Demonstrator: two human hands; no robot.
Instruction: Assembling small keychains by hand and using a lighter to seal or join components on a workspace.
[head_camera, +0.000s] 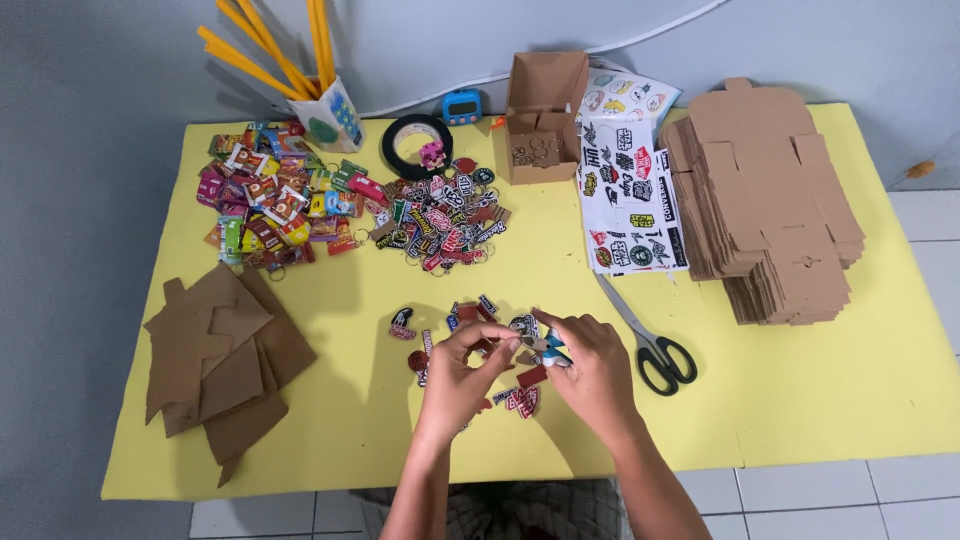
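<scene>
While both hands (530, 360) pinch, flat glossy keychains (470, 315) lie scattered

A: What are the hands hiding near the scissors (655, 347)?
B: The left hand (462, 375) and right hand (590, 372) are covering part of the small charms (520, 400); the piece in their grip is looking too small to tell.
A: And the pencils (270, 50)?
B: The top edge is cutting them off.

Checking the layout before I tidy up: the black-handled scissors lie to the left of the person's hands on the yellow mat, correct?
Not quite. The head view shows the black-handled scissors lying to the right of the person's right hand, on the yellow mat.
</scene>
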